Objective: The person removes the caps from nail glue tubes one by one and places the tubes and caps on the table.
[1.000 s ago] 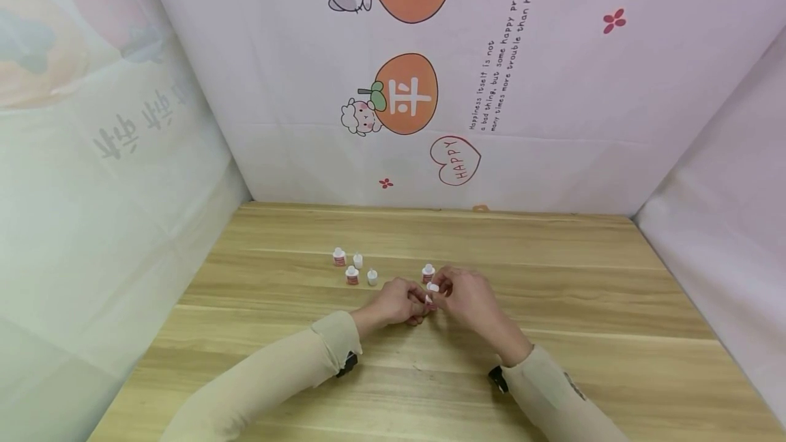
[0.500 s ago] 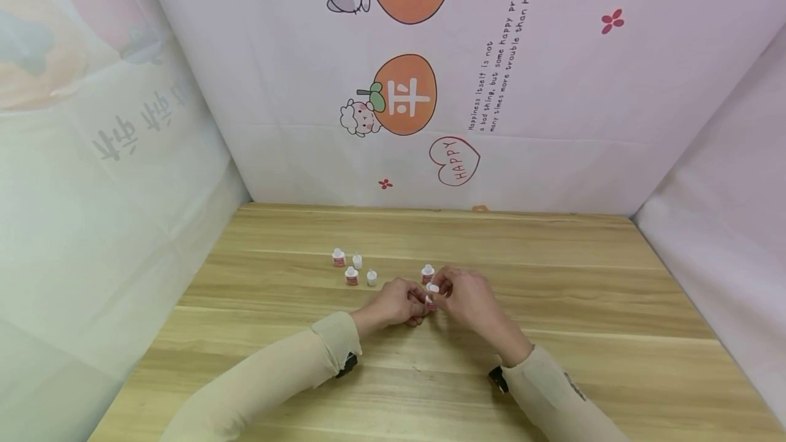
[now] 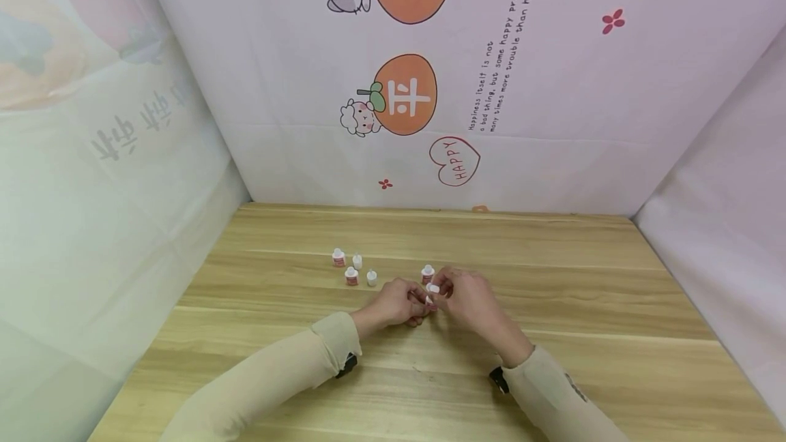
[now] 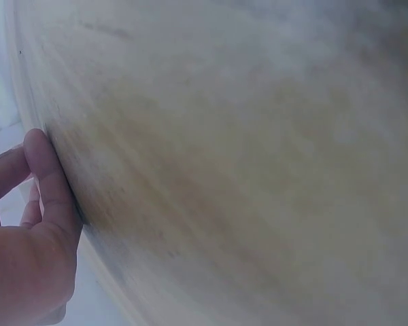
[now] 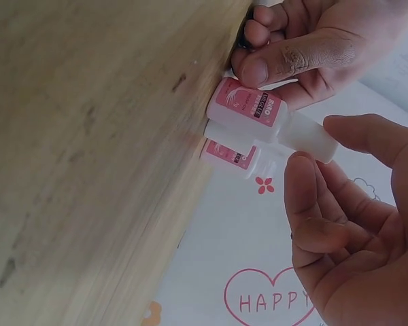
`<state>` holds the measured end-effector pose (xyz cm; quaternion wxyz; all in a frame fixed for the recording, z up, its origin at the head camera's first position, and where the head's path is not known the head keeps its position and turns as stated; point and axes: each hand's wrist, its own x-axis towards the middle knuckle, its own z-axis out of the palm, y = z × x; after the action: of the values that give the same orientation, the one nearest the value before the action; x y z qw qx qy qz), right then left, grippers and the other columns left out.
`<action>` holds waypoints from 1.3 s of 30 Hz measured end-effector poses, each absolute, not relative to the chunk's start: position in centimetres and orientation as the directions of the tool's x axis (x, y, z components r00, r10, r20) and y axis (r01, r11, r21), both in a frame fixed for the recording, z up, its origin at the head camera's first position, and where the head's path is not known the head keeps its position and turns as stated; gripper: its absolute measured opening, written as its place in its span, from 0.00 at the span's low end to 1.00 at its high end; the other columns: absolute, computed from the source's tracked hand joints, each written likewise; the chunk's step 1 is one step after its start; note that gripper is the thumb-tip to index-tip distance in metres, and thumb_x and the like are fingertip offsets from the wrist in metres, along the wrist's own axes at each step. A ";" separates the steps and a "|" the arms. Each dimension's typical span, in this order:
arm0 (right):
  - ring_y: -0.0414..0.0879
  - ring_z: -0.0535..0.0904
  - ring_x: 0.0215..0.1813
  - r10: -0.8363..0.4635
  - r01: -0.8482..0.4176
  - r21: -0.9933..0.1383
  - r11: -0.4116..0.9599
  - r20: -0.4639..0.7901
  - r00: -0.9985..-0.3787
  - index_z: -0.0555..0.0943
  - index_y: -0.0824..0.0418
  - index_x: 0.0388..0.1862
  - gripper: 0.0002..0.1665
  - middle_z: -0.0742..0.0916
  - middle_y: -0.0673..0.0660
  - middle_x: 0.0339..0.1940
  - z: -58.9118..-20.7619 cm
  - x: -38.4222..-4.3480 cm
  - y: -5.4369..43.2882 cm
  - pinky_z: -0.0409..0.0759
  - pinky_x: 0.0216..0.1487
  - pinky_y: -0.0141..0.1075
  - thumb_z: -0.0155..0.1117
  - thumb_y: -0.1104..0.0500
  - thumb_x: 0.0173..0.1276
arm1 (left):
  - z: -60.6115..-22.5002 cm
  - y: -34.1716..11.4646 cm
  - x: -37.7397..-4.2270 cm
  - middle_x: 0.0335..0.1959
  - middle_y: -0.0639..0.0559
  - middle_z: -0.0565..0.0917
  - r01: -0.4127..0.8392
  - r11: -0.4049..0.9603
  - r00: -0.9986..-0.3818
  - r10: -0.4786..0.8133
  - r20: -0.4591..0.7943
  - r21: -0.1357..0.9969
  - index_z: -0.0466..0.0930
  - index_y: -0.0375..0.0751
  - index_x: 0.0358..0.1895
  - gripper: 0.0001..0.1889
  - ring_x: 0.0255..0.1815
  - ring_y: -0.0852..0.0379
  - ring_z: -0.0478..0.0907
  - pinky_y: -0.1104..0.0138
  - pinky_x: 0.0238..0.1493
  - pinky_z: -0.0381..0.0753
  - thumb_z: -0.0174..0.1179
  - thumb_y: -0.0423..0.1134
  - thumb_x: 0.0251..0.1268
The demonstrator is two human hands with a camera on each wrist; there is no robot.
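A small glue bottle (image 5: 248, 105) with a pink label stands upright on the table. My left hand (image 3: 398, 301) steadies its body between thumb and fingers, seen beyond the bottle in the right wrist view. My right hand (image 3: 469, 300) pinches the white cap (image 5: 309, 138) at the bottle's top between thumb and index finger. Right behind it stands a second glue bottle (image 3: 428, 273), and a white piece (image 5: 222, 132) shows between the two bottles. In the left wrist view only my left hand (image 4: 34, 238) appears against the tabletop; the bottle is hidden there.
Left of the hands on the wooden table (image 3: 276, 305) stand two more glue bottles (image 3: 338, 258) and two loose white caps (image 3: 371, 277) with thin tips upward. White printed cloth (image 3: 295, 155) walls the back and both sides.
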<state>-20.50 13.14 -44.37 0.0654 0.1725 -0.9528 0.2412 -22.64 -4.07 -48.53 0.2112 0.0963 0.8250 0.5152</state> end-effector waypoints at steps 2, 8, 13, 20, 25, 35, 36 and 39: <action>0.39 0.79 0.32 -0.299 -0.361 -0.439 0.823 0.205 -0.932 0.83 0.55 0.35 0.09 0.86 0.47 0.28 -44.4 -20.5 13.1 0.76 0.40 0.39 0.75 0.57 0.59 | -48.6 -4.1 -22.6 0.29 0.42 0.89 -0.057 0.452 -0.892 0.378 -0.249 0.890 0.84 0.34 0.36 0.03 0.21 0.60 0.81 0.67 0.25 0.85 0.67 0.28 0.61; 0.40 0.80 0.33 -0.302 -0.366 -0.442 0.819 0.210 -0.930 0.83 0.53 0.35 0.09 0.86 0.47 0.28 -44.6 -20.4 13.1 0.76 0.40 0.39 0.75 0.56 0.60 | -48.7 -4.1 -22.6 0.29 0.42 0.88 -0.057 0.448 -0.891 0.379 -0.248 0.892 0.84 0.35 0.36 0.03 0.21 0.59 0.81 0.67 0.26 0.85 0.67 0.28 0.61; 0.39 0.79 0.31 -0.290 -0.359 -0.435 0.826 0.220 -0.932 0.83 0.54 0.34 0.09 0.87 0.47 0.28 -44.6 -20.5 13.1 0.76 0.42 0.40 0.76 0.55 0.59 | -48.7 -4.0 -22.6 0.28 0.42 0.88 -0.061 0.448 -0.894 0.374 -0.248 0.892 0.84 0.35 0.36 0.03 0.21 0.59 0.81 0.67 0.26 0.85 0.67 0.28 0.61; 0.41 0.82 0.32 -0.309 -0.379 -0.429 0.820 0.225 -0.924 0.83 0.54 0.35 0.09 0.87 0.47 0.28 -44.5 -20.3 13.1 0.77 0.44 0.42 0.76 0.56 0.59 | -48.7 -4.0 -22.7 0.28 0.41 0.88 -0.061 0.438 -0.894 0.376 -0.244 0.897 0.84 0.33 0.37 0.03 0.22 0.58 0.82 0.66 0.27 0.86 0.66 0.26 0.61; 0.41 0.81 0.33 -0.313 -0.377 -0.432 0.819 0.216 -0.925 0.83 0.53 0.35 0.09 0.86 0.46 0.28 -44.5 -20.4 13.1 0.76 0.45 0.42 0.75 0.55 0.60 | -48.8 -4.0 -22.7 0.27 0.43 0.88 -0.052 0.444 -0.893 0.381 -0.241 0.894 0.84 0.34 0.38 0.03 0.22 0.59 0.82 0.67 0.27 0.85 0.65 0.26 0.61; 0.39 0.80 0.31 -0.291 -0.358 -0.430 0.829 0.216 -0.932 0.83 0.53 0.35 0.09 0.87 0.46 0.28 -44.7 -20.5 13.1 0.76 0.49 0.45 0.75 0.53 0.60 | -48.8 -4.0 -22.8 0.27 0.45 0.88 -0.040 0.460 -0.897 0.374 -0.235 0.887 0.85 0.35 0.37 0.03 0.23 0.59 0.83 0.68 0.27 0.85 0.66 0.27 0.61; 0.39 0.80 0.31 -0.291 -0.358 -0.429 0.829 0.215 -0.932 0.83 0.53 0.35 0.09 0.87 0.46 0.28 -44.7 -20.5 13.1 0.76 0.49 0.46 0.75 0.53 0.60 | -48.9 -4.0 -22.8 0.27 0.46 0.88 -0.039 0.462 -0.898 0.373 -0.235 0.886 0.85 0.36 0.37 0.03 0.22 0.59 0.83 0.68 0.27 0.85 0.66 0.28 0.61; 0.40 0.82 0.32 -0.299 -0.367 -0.422 0.829 0.221 -0.929 0.83 0.54 0.35 0.09 0.88 0.47 0.28 -44.7 -20.4 13.1 0.76 0.49 0.46 0.75 0.54 0.60 | -49.0 -4.0 -22.8 0.26 0.47 0.87 -0.037 0.471 -0.899 0.370 -0.235 0.881 0.85 0.37 0.36 0.03 0.22 0.59 0.82 0.68 0.26 0.84 0.67 0.28 0.61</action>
<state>-20.39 13.10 -44.71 0.0727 0.1745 -0.9535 0.2348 -22.83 -4.03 -48.96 0.2017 0.1000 0.8336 0.5044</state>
